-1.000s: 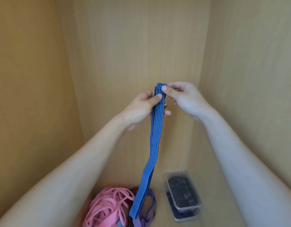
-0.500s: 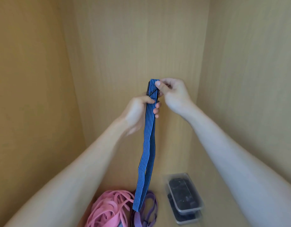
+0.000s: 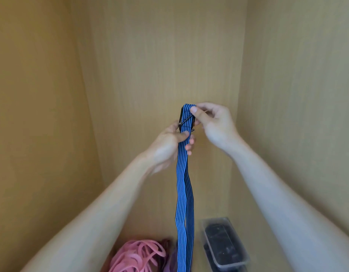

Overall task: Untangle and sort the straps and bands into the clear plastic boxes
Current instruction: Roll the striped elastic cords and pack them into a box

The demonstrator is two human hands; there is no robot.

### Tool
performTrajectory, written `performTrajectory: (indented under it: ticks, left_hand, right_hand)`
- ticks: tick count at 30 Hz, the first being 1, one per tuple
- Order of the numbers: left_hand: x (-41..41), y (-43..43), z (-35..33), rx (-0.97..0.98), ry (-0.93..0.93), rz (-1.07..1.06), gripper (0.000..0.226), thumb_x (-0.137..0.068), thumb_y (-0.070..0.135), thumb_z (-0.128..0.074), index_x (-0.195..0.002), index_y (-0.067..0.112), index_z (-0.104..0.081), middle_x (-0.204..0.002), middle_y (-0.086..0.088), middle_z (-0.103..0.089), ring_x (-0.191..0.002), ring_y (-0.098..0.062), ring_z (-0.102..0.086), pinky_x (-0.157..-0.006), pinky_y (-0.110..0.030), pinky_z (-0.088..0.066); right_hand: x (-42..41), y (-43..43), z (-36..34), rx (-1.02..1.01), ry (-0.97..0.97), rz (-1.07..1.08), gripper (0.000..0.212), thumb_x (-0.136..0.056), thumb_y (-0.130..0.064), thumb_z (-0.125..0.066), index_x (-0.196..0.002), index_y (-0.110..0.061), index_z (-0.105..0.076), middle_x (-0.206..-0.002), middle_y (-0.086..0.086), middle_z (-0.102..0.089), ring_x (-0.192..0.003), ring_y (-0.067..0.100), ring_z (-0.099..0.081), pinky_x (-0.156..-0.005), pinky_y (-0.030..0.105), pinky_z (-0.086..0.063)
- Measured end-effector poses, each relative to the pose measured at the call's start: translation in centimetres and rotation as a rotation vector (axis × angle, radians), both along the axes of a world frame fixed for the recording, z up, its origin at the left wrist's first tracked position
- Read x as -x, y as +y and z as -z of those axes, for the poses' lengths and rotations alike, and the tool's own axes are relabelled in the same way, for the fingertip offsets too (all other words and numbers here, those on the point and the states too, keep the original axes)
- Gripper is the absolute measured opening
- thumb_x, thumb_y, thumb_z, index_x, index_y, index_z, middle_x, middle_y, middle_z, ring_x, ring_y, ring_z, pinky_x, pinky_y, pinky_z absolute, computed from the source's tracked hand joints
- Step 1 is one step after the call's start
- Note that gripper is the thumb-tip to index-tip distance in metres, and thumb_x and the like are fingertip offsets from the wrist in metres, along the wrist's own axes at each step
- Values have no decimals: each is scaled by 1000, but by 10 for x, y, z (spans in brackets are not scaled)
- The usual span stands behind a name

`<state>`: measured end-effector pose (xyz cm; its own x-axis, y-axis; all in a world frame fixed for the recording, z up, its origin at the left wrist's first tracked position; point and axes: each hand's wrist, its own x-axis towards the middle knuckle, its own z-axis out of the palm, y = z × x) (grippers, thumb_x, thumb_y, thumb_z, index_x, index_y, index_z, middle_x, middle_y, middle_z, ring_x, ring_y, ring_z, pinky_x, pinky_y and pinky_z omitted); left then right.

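Blue striped strap hangs straight down from its black buckle, right hand pinching above the buckle, left hand gripping just below.

The left hand has slid down the blue striped elastic strap: a second ago its thumb pinched the strap near the top, just under the thumb of the right hand, and now the thumb lies across the strap lower, apart from the right thumb. Between the two hands the black metal buckle, before mostly covered by fingers, is now exposed. The strap, which hung with a bend to the left and ended over the pile of pink rubber bands, now hangs straighter, shows two layers side by side, and leaves the picture at the near edge.
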<state>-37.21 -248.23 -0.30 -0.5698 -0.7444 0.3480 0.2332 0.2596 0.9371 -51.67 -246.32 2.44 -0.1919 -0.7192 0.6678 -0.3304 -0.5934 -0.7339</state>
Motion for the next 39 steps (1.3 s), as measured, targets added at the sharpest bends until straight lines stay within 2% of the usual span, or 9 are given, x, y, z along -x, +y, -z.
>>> performTrajectory:
  ticks: [5,10,13,16,21,25,29,33,39]
  left_hand:
    - [0,-1,2,85,-85,-30,25,-105,0,-36,-129,4,-40,-66,0,-48,-52,-12,-37,-53,-26,-39]
    - [1,3,0,144,-135,-87,20,-106,-1,-36,-125,7,-37,-62,1,-47,-48,-11,-35,-49,-25,-35]
    - [1,1,3,118,-147,-97,18,-106,0,-37,-122,9,-36,-62,1,-49,-48,-11,-35,-49,-26,-35]
    - [0,-4,12,103,-186,-136,18,-106,2,-38,-123,5,-38,-65,-2,-54,-50,-13,-37,-52,-28,-37]
    - [0,-8,22,118,-225,-117,17,-107,5,-38,-117,-2,-49,-69,-5,-62,-52,-11,-40,-54,-25,-41]
    - [1,-6,23,30,-269,-95,22,-109,13,-39,-111,0,-57,-68,-8,-63,-50,-12,-42,-53,-25,-42]
    - [0,-5,27,-22,-306,-90,29,-109,22,-40,-96,6,-60,-60,-3,-53,-48,-12,-38,-51,-26,-39]
    - [1,-2,24,-52,-251,-70,28,-109,20,-38,-90,9,-56,-58,-1,-47,-45,-11,-32,-49,-26,-33]
    - [7,1,22,-51,-287,-138,28,-100,16,-31,-83,12,-53,-52,-1,-44,-42,-13,-29,-46,-27,-30]
  right_hand:
    - [3,-6,10,-31,-64,35,21,-101,-23,-60,-82,-24,-69,-69,3,-61,-57,3,-54,-62,19,-42]
    - [4,-7,20,-137,-125,0,33,-103,-31,-55,-89,-8,-72,-76,5,-68,-57,8,-54,-59,23,-42]
    - [3,-5,22,-148,-109,-79,21,-101,-28,-58,-95,-12,-71,-81,4,-68,-57,8,-54,-57,22,-42]
    - [1,-4,25,-106,-75,-89,13,-99,-18,-62,-95,-8,-70,-78,3,-67,-55,7,-53,-54,15,-41]
    - [5,-5,30,-114,-56,-64,16,-98,-11,-62,-96,3,-68,-80,10,-64,-53,8,-52,-52,13,-41]
    - [4,-6,34,-107,-102,-70,10,-97,-8,-63,-94,0,-68,-77,9,-65,-46,5,-52,-50,13,-41]
    - [8,-8,34,-107,-100,-51,6,-95,-12,-67,-91,-8,-70,-79,4,-69,-50,6,-53,-53,13,-42]
    - [11,-9,33,-113,-103,-45,10,-95,-16,-67,-88,-11,-71,-79,5,-71,-55,13,-53,-54,15,-43]
    - [16,-10,36,-194,-112,-69,13,-96,-25,-68,-89,-16,-73,-85,1,-76,-57,8,-57,-58,22,-44]
